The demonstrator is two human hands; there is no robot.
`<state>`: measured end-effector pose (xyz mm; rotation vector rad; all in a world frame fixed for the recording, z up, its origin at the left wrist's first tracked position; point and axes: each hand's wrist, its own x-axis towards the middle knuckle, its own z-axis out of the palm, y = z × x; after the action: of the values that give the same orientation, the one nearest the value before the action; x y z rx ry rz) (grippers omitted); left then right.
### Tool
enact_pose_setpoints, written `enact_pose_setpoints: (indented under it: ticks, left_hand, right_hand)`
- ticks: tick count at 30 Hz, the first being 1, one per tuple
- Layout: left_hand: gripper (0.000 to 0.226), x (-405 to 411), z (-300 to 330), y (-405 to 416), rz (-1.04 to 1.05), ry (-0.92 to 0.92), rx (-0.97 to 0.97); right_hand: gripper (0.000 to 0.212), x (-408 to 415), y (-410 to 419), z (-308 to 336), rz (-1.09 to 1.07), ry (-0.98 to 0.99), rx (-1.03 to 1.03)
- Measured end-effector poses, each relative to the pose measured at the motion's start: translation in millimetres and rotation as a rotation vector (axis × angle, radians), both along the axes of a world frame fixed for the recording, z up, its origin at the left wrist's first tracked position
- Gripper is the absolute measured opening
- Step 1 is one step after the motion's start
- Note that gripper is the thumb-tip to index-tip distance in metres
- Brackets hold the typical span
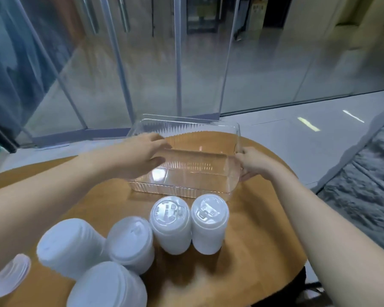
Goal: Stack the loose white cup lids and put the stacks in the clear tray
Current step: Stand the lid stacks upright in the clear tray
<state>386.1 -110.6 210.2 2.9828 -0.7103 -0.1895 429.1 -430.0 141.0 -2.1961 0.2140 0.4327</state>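
- Sitting on the far side of a round wooden table, the clear tray is a ribbed, see-through rectangular tub with nothing inside it.
- The left hand rests against the tray's left end, fingers stretched over the rim and thumb lying below on the outer wall; the fingers look mostly straight and spread rather than curled tight.
- The right hand grips the tray's right end, fingers wrapped over the rim and thumb on the outside wall near the base.
- Both forearms are bare and reach in from the near edge of the view toward the tray.
- Just in front of the tray's near wall stand two upright lid stacks side by side and touching: the left upright stack and the right upright stack, each showing the moulded top of its uppermost lid.
- Nearer to the person and to the left, three more stacks crowd together: the middle stack, the tilted stack leaning to the left, and the nearest stack at the bottom edge. These are blurred, so lid counts cannot be told.
- A loose lid lies at the far left edge of the table, apart from the stacks.
- Beyond the table run glass panels over a pale floor, and a grey carpet lies to the right.
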Motion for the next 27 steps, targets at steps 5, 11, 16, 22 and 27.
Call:
enact_pose_setpoints:
  ticks: [5,11,16,22,27]
  left_hand:
    - [0.044,-10.6,5.0,-26.6,-0.124,0.031,-0.012]
    - [0.041,-25.5,16.1,-72.1,-0.178,0.086,-0.095]
    - [0.071,-48.6,12.6,-83.9,-0.237,0.176,0.016]
    - [0.096,-58.3,-7.2,-87.4,-0.180,0.231,0.107]
    - [0.074,-67.3,-12.3,-94.7,-0.127,0.260,0.154]
  right_hand:
    - [0.027,7.9,-2.5,-3.8,0.073,-0.046,-0.077]
    - [0.025,-20.4,-8.5,-5.2,-0.033,-0.611,-0.495]
    - [0.032,-100.5,-20.6,-37.4,0.005,-0.818,-0.122]
    - [0.095,-167.0,-11.5,-95.5,0.306,-0.217,0.017]
    - [0.121,-175.0,20.9,-120.4,0.332,-0.311,-0.028]
